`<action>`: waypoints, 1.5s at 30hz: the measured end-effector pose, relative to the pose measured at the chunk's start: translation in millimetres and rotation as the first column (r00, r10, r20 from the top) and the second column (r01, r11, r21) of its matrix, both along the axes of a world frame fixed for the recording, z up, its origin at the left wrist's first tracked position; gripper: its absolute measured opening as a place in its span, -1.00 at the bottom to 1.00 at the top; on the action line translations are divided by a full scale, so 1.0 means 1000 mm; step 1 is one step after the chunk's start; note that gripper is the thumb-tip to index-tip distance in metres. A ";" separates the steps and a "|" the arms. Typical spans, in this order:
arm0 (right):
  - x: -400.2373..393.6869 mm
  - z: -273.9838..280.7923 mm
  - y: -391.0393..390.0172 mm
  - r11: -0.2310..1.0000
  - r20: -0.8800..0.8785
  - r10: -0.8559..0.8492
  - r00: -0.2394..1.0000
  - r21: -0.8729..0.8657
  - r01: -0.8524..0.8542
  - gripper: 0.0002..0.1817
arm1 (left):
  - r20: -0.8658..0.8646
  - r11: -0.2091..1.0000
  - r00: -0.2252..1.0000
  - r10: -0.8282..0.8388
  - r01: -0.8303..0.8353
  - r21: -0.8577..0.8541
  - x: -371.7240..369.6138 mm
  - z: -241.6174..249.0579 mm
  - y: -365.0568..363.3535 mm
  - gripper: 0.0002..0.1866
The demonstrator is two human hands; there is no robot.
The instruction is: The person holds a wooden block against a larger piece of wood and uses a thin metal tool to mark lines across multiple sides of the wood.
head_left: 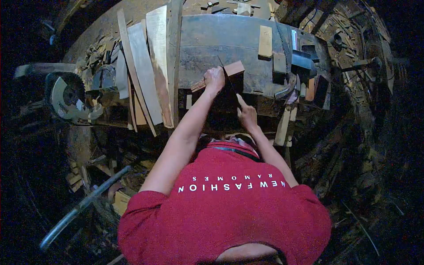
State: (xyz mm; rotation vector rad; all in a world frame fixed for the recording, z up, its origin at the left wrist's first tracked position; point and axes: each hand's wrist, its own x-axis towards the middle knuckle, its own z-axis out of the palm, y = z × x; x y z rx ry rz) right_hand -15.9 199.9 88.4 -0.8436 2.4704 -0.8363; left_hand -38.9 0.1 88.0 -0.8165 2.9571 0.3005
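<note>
**Plainly: one hand pins the block, the other works a thin blade**

Left hand (214,78) is closed down over a small wooden block (229,70) at the near edge of the metal surface (221,39), w/ its grip clamped on the block's near end. Judging by the pose, that hand is there to keep the piece from shifting. The block lies tilted, one end over the plate and the other toward the dark gap at the edge.

Right hand (247,115) sits lower, fingers wrapped tight round the handle of a thin dark blade (229,81). The blade runs up diagonally and meets the block just beside the left hand. Can't tell if it's a saw or a knife; too thin and dark.

Long boards (150,62) lean in a fan on the left of the plate, prob. stacked within reach. A circular saw (68,95) rests further left, well apart from both hands. A small pale offcut (265,40) lies flat on the plate to the right, near dark metal fittings (302,62).

Containers: none visible; no box, bin or tray. Scraps lie loose on the floor around, too dim to sort.
</note>
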 end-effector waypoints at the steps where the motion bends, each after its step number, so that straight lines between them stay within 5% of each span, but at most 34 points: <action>1: 0.003 0.003 0.006 0.998 0.017 -0.008 1.000 -0.062 0.009 -0.33 | -0.018 1.000 1.000 -0.013 0.013 -0.013 -0.001 -0.004 -0.001 -0.89; 7: -0.025 -0.003 -0.040 1.000 -0.022 -0.001 1.000 0.005 0.001 -0.34 | 0.008 0.999 1.000 -0.013 0.014 -0.044 0.002 0.003 0.002 -0.90; 10: -0.029 -0.011 -0.053 0.988 -0.136 -0.011 0.991 -0.154 -0.010 -0.34 | -0.001 0.998 0.999 -0.036 0.036 -0.055 0.002 -0.016 -0.004 -0.91; 16: 0.005 0.007 0.008 0.999 0.038 -0.008 0.999 -0.040 0.009 -0.33 | -0.014 0.998 1.000 -0.026 0.025 -0.062 0.001 -0.010 -0.003 -0.89; 17: 0.007 -0.003 0.013 0.990 -0.045 0.000 0.999 -0.144 -0.006 -0.32 | -0.005 0.998 0.999 -0.037 0.036 -0.053 0.003 -0.012 -0.004 -0.88; 21: -0.014 0.003 -0.019 1.000 -0.048 0.010 0.999 -0.018 -0.011 -0.34 | -0.029 0.998 0.998 -0.055 0.054 -0.031 0.004 0.002 0.001 -0.88; 27: -0.029 -0.013 -0.052 0.988 -0.164 -0.034 0.986 -0.153 0.009 -0.37 | -0.027 0.999 0.999 -0.030 0.029 -0.035 0.004 -0.002 -0.003 -0.88; 31: -0.001 0.006 -0.006 1.000 -0.038 0.005 0.999 0.005 -0.005 -0.33 | -0.005 0.998 0.998 -0.056 0.056 -0.032 0.004 0.004 -0.002 -0.89; 36: -0.001 0.006 -0.011 1.000 -0.006 -0.028 1.000 0.004 0.028 -0.36 | -0.044 0.998 0.999 -0.022 0.020 -0.056 0.005 0.006 0.002 -0.90; 39: -0.023 -0.016 -0.046 0.998 -0.062 -0.034 0.997 -0.057 0.031 -0.37 | -0.082 0.998 0.995 -0.049 0.045 -0.047 0.007 0.006 0.002 -0.90; 41: -0.024 -0.051 -0.060 0.976 -0.304 -0.116 0.946 -0.211 0.052 -0.38 | -0.084 0.996 0.995 -0.058 0.052 -0.074 0.008 0.005 -0.001 -0.89; 45: -0.009 0.004 -0.030 0.987 -0.081 -0.071 0.994 -0.149 0.059 -0.41 | -0.054 0.998 0.997 -0.057 0.055 -0.028 0.005 0.006 -0.003 -0.88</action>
